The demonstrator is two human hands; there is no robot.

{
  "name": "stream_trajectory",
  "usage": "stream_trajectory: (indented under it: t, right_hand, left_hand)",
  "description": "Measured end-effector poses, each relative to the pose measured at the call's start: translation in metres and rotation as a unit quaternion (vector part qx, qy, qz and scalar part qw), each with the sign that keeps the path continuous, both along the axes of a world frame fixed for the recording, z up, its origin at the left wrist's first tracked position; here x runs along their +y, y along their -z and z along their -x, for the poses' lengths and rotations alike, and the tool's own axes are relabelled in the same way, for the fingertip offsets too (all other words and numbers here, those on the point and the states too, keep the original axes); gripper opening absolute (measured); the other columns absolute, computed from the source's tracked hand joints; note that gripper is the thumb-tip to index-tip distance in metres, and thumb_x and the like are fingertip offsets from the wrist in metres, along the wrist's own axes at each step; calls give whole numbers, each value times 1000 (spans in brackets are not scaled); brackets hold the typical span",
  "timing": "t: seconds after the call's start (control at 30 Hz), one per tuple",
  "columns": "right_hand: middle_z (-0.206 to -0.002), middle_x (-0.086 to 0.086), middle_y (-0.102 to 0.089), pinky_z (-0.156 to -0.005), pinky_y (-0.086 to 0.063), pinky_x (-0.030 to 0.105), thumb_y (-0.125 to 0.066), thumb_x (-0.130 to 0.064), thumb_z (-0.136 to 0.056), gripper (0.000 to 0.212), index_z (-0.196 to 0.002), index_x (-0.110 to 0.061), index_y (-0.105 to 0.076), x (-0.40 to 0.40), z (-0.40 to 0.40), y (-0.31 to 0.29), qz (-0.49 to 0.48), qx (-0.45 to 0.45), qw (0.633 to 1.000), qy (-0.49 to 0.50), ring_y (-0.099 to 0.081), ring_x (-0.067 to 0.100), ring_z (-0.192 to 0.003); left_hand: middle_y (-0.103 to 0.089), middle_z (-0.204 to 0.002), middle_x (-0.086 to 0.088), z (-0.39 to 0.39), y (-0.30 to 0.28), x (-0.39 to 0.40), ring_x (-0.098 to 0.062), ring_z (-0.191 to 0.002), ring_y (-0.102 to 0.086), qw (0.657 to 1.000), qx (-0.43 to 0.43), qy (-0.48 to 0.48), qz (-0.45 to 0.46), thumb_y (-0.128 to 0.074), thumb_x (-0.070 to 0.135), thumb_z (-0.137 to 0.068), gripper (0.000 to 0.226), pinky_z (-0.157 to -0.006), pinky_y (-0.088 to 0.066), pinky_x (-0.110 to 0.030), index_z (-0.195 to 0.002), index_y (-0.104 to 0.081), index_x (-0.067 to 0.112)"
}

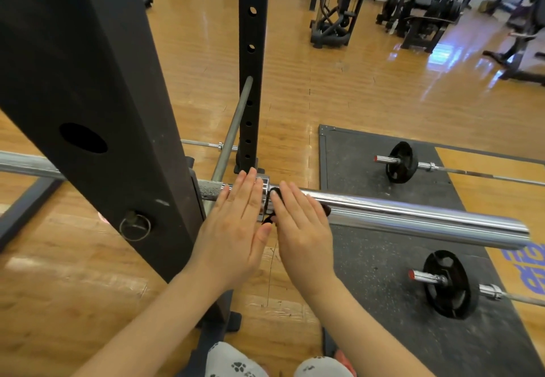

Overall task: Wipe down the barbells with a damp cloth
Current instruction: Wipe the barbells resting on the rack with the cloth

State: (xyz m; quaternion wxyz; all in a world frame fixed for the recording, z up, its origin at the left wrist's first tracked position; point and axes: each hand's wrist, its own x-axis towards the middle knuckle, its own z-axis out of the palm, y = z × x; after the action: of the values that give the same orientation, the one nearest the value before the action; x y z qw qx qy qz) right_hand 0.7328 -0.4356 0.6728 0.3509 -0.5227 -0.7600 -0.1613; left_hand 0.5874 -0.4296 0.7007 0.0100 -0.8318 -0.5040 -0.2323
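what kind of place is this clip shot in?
A gym, almost certainly: a chrome barbell sleeve resting in a black steel rack upright, black plate-loaded barbells on a dark rubber floor mat, and black weight machines behind on the wooden floor.

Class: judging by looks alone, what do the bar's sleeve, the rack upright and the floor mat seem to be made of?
Barbell sleeve: probably chromed steel, given its mirror-bright highlights.
Rack upright: likely painted steel; matte black, with punched holes and scuffs.
Mat: apparently rubber; dull dark surface with pale flecks.
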Motion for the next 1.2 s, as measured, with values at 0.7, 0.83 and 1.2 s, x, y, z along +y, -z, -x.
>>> stream_trajectory:
  t: [0.7, 0.83, 1.2]
  right_hand:
    - [-129, 13, -58, -106, -37, 39, -64, -2, -84, 36, -121, -3, -62, -1, 4, -8, 6, 12, 1000, -3, -51, 26, -125]
    - [-133, 11, -52, -111, -31, 36, -69, 1, -79, 50, -126, -6, -56, -9, -29, 2, -17, -5, 1000, 16, -44, 23, -128]
    - [-130, 13, -58, -110, -31, 35, -73, 2, -78, 47, -123, -4, -61, 0, 1, -7, 17, -7, 1000, 0, -50, 24, -126]
  left_hand:
    - [-10, -160, -8, -12, -27, 29, -17, -148, -2, 997, 23, -9, 71, 7, 51, -85, 82, -116, 5, -27, -151, -11, 6]
    - [-28, -154, -12, 0, -19, 14, -20, -144, -16, 999, -10, -10, 51, -9, 48, -97, 69, -115, -11, -36, -147, -24, 3]
    - [-26, -155, -10, 8, 4, -5, -19, -144, -19, 998, -30, -15, 52, -5, 48, -100, 65, -117, -17, -36, -148, -18, 6]
